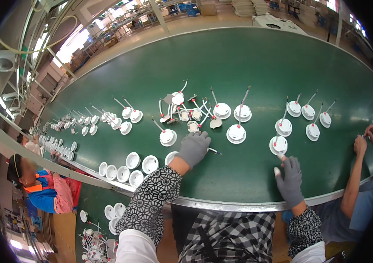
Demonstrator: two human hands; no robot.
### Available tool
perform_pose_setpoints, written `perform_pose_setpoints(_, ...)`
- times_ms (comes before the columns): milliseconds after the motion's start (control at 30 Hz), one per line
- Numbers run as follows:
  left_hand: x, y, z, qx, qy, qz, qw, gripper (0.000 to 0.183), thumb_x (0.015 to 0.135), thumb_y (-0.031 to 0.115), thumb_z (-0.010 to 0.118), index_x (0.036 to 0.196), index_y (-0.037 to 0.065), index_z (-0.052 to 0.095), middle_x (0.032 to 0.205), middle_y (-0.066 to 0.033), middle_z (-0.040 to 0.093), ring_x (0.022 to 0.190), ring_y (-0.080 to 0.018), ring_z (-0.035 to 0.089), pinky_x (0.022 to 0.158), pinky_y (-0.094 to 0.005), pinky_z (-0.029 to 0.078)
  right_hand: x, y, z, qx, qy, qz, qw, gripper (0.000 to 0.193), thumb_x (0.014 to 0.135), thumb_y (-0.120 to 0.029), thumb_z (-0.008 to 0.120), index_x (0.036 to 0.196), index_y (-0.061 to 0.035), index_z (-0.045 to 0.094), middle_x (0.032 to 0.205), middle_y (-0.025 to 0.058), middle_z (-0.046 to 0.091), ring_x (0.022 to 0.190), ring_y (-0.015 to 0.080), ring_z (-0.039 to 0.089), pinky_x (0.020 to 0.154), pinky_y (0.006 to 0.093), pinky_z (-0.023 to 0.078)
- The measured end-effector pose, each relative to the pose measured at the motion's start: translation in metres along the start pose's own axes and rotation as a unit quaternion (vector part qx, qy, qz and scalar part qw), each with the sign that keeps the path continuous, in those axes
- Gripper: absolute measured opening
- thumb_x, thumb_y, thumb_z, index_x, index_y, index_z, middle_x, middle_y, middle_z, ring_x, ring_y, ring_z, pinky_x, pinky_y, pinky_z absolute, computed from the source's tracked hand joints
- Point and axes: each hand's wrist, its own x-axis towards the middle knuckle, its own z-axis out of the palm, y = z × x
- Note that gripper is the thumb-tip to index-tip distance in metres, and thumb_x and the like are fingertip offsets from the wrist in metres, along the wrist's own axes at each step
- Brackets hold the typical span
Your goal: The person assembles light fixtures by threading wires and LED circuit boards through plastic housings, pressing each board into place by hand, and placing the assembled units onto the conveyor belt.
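While gloved, R hand (289, 179) nr disc (281, 147)

On the desk (256, 57), right of the central pile (184, 115), nine corded white fixtures (236, 134) are counted; near the left hand (194, 149), seven white cups (150, 164).

We can read no words, numbers, brands or signs anywhere in this view. On the white round pieces (236, 135) along the green table (248, 57), any small marks are too tiny for us to make out, and on the white boxy object (287, 26) beyond its far edge we see a dark patch that we cannot resolve into lettering. The patterned sleeves (162, 186) show us ornament rather than writing.
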Motion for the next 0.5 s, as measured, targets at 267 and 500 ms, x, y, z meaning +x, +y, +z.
perform_pose_setpoints(267,-0.055,0.077,-0.079,-0.417,0.093,-0.073,0.901,0.015,0.089,0.016,0.061,0.101,0.006,0.059,0.094,-0.0081,0.065,0.079,-0.0247,0.067,0.066,-0.0331,0.053,-0.021,-0.055,-0.007,0.491,-0.257,0.178,0.813,0.033,0.092,-0.025,0.06,0.117,-0.0049,0.057,0.069,0.0023,0.051,0.06,0.0125,0.053,0.056,0.0262,0.042)
perform_pose_setpoints(500,-0.141,0.132,-0.049,-0.447,0.063,0.143,0.881,0.014,0.084,0.007,0.062,0.097,0.009,0.065,0.107,-0.008,0.066,0.082,-0.0239,0.065,0.071,-0.0328,0.053,-0.021,-0.085,0.027,0.726,-0.407,0.333,0.444,0.038,0.099,-0.032,0.044,0.114,0.0016,0.054,0.06,0.0009,0.046,0.05,0.0111,0.045,0.047,0.0227,0.035)
